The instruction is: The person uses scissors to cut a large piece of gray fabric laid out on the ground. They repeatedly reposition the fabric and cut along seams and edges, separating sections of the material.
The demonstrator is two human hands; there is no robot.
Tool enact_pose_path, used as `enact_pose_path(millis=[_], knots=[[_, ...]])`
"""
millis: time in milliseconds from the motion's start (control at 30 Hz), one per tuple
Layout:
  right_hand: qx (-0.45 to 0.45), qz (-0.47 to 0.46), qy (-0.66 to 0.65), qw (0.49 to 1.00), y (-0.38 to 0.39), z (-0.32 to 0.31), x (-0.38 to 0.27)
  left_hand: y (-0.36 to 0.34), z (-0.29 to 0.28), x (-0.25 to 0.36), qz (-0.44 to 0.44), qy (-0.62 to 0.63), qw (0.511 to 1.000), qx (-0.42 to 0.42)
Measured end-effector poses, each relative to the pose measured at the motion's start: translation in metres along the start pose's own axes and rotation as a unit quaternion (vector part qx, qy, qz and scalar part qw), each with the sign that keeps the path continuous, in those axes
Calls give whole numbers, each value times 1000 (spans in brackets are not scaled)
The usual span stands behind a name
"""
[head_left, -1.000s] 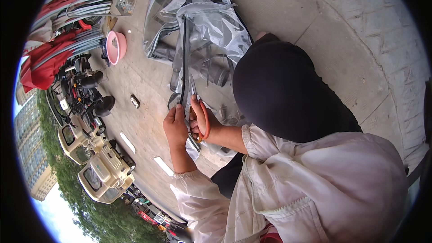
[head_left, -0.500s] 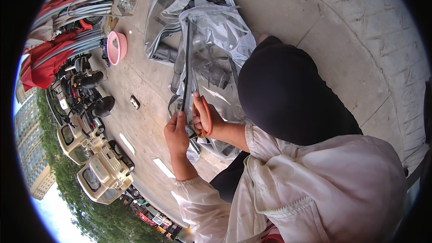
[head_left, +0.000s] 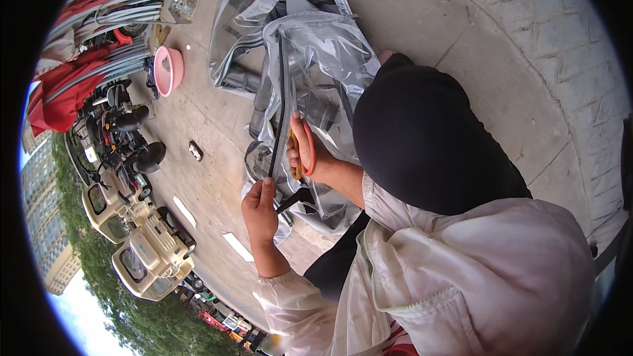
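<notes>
A clear plastic sheet with grey edging lies bunched on the ground in front of me. Along it runs a long black strip that looks like a zipper. My left hand pinches the near end of this strip between thumb and fingers. Just to its right, my right hand is closed round scissors with orange handles, close beside the strip and the plastic. I cannot make out the blades. A short black band hangs by the left hand's fingers.
A pink basin and a small dark object sit on the paving to the left. Beyond them stand a motorbike, beige vehicles and stacked poles with red cloth. My black-clad knee rises at right.
My right hand and the scissors have moved slightly up and away along the strip. The left hand has dropped a little, and the strip now bends more toward it.
</notes>
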State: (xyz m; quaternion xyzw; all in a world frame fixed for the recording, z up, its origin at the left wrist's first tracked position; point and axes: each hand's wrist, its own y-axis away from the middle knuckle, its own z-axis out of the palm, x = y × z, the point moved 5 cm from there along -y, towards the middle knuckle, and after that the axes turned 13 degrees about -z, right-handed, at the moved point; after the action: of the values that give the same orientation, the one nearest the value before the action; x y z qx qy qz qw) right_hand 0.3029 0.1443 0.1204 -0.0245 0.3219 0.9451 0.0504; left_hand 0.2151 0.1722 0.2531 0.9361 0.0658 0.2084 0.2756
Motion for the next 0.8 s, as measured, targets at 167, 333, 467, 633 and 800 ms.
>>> enact_pose_path(millis=[167,333,467,633,800], knots=[[-47,-27,89,995,0,-3,1,1,-7,-12,-9,15,1000,13],[-31,-23,46,998,-10,-2,1,5,-1,-8,12,13,1000,2],[-15,-52,24,998,-16,-4,-8,9,0,-13,18,8,1000,-9],[-6,-16,25,1000,-9,-4,-11,12,3,-19,13,7,1000,-3],[23,-13,44,999,-32,-19,-14,16,-5,-9,4,-10,1000,-5]])
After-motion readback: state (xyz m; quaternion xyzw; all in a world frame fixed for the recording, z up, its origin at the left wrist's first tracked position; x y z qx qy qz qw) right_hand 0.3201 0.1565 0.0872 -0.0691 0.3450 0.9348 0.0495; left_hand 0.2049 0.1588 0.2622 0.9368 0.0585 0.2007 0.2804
